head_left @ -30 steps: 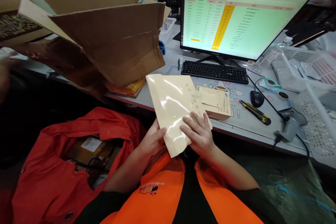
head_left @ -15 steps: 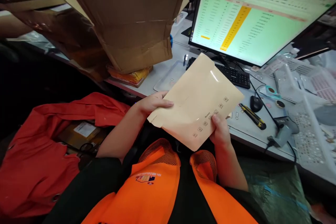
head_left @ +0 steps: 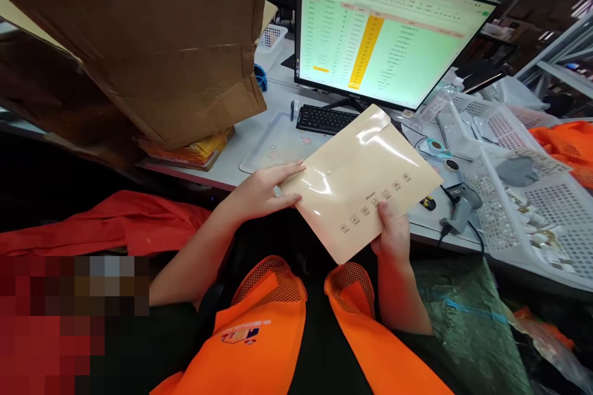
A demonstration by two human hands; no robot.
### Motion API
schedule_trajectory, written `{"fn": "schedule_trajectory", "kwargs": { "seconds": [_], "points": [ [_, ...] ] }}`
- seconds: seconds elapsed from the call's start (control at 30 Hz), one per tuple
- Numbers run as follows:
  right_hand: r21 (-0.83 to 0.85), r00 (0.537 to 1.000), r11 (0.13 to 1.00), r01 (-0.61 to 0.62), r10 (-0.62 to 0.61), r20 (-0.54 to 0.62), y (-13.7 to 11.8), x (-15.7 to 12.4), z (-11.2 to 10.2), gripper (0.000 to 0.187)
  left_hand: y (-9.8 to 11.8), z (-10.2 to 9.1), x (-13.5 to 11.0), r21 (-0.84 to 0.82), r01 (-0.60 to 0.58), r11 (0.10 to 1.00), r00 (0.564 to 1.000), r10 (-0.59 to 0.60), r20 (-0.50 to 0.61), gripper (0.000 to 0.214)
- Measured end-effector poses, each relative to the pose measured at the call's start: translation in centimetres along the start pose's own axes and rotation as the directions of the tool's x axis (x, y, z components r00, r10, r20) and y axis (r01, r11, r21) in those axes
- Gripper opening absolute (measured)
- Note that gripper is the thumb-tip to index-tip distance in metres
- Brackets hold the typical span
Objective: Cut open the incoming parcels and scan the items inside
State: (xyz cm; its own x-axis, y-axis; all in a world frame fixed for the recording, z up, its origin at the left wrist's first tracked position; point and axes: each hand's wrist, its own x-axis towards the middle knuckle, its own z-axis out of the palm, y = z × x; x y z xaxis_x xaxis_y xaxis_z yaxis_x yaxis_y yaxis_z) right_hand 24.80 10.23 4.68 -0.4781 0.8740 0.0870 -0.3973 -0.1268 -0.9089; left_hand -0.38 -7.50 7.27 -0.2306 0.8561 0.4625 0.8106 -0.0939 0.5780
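Note:
A glossy cream envelope (head_left: 343, 197) with a row of small printed icons and a short word is held tilted above the desk's front edge. My left hand (head_left: 262, 194) grips its left edge, thumb and fingers closing around that end. At the lower right, my right hand (head_left: 393, 236) holds the envelope with the thumb on its printed face; the other fingers are hidden behind it. Behind the envelope's top corner lies a black keyboard (head_left: 324, 119). Just right of the envelope, a yellow and black utility knife (head_left: 428, 202) is mostly covered.
A large open cardboard box (head_left: 176, 68) stands at the left on an orange-yellow packet (head_left: 185, 151). A monitor (head_left: 370, 37) showing a spreadsheet is behind. White plastic baskets (head_left: 491, 197) and a grey scanner-like device (head_left: 463, 203) sit at the right. Red cloth (head_left: 115, 222) lies lower left.
The view has swung to the right, bringing more of the baskets in. My left hand has shifted its grip at the envelope's left end, where the small flap no longer shows. The right hand keeps its hold.

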Motion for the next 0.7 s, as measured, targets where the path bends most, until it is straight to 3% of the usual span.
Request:
{"fn": "schedule_trajectory", "kwargs": {
  "seconds": [0.13, 0.27, 0.4, 0.53, 0.6, 0.7],
  "points": [
    [-0.012, 1.000, 1.000, -0.015, 0.016, 0.022, 0.0, -0.3, 0.3, 0.067, 0.2, -0.5, -0.3, 0.088, -0.014, 0.996, 1.000, 0.015, -0.008, 0.058],
    [-0.030, 1.000, 1.000, -0.005, 0.005, 0.011, 0.2, -0.2, 0.0, 0.069, 0.7, -1.4, -0.6, 0.038, -0.048, 0.998, 0.999, 0.048, 0.008, 0.061],
    [0.007, 0.998, 0.999, 0.045, -0.045, 0.031, 0.7, 0.2, -0.6, 0.064, 0.9, -1.7, -1.1, -0.283, -0.052, 0.958, 0.998, 0.041, -0.042, 0.064],
    [0.051, 0.997, 0.996, 0.078, -0.077, -0.008, 1.7, 0.3, -1.1, 0.065, 1.1, -0.9, -1.5, -0.637, 0.004, 0.771, 0.997, -0.048, -0.053, 0.054],
    [0.059, 0.995, 0.994, 0.094, -0.093, -0.032, 2.1, 0.2, -1.2, 0.066, 1.3, -0.4, -1.6, -0.708, -0.007, 0.706, 0.996, -0.059, -0.068, 0.053],
    [0.055, 0.993, 0.992, 0.115, -0.113, -0.042, 2.5, 0.1, -1.4, 0.067, 1.7, 0.1, -1.5, -0.735, -0.015, 0.678, 0.995, -0.064, -0.080, 0.053]
  ]
}}
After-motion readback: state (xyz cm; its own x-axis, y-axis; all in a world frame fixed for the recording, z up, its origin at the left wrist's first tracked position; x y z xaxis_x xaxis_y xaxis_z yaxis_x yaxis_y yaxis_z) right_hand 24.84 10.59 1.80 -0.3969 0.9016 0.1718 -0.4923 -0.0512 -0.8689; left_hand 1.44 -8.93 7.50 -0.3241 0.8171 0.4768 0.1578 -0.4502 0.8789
